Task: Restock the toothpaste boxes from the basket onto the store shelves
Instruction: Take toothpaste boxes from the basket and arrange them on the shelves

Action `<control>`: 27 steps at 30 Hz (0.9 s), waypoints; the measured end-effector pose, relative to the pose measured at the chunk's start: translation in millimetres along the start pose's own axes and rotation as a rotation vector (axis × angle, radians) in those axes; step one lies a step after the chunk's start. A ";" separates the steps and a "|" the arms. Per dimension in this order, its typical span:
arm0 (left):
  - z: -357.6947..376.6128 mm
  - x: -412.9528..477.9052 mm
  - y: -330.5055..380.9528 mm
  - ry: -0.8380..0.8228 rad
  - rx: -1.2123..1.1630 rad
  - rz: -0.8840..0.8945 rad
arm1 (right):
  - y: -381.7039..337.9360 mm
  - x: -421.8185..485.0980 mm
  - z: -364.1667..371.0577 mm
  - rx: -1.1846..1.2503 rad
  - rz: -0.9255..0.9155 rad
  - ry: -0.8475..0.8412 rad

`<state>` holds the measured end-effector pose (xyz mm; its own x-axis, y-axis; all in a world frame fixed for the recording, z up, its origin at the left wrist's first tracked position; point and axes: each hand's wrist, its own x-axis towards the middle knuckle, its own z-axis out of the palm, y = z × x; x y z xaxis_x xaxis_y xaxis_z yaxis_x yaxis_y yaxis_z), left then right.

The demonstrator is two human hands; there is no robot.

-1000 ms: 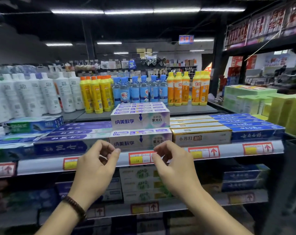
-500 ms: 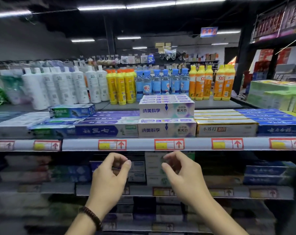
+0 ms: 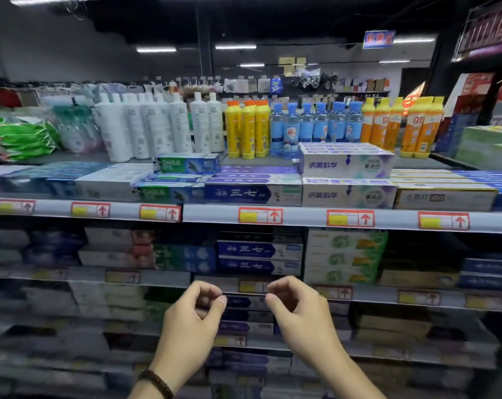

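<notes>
Two stacked white-and-purple toothpaste boxes (image 3: 346, 180) lie at the front of the upper toothpaste shelf (image 3: 301, 218), right of centre. Beside them are blue boxes (image 3: 252, 192) on the left and a cream box (image 3: 445, 198) on the right. My left hand (image 3: 193, 321) and my right hand (image 3: 298, 309) hang side by side in front of the lower shelves, well below those boxes. Both have loosely curled fingers and hold nothing. The basket is not in view.
White, yellow, blue and orange bottles (image 3: 244, 128) stand in a row on the top shelf behind the boxes. Several lower shelves (image 3: 157, 279) hold more toothpaste boxes, blurred. Green stacked goods (image 3: 486, 145) sit at the right edge.
Both hands have dropped away from the white-and-purple boxes, from the upper shelf edge to in front of the lower shelves. The view has shifted so the shelves sit further right.
</notes>
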<state>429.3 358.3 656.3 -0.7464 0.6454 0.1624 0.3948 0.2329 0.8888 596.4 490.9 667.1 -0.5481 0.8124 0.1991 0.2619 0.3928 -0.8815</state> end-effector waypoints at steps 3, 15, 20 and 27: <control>-23.2 -8.2 -17.3 0.010 0.020 -0.012 | -9.7 -13.2 30.8 0.000 0.009 -0.027; -97.0 -20.5 -73.2 0.101 0.025 -0.088 | -41.3 -30.2 128.0 0.054 -0.050 -0.183; -115.3 -17.1 -87.2 0.191 0.054 -0.101 | -46.0 -11.9 156.4 0.083 -0.094 -0.283; -129.8 -14.4 -99.0 0.319 0.135 -0.123 | -45.8 16.4 196.6 0.130 -0.160 -0.440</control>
<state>331.5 231.5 621.6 -0.9141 0.3516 0.2021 0.3426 0.4027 0.8488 419.3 401.5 626.6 -0.8648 0.4758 0.1607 0.0614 0.4178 -0.9065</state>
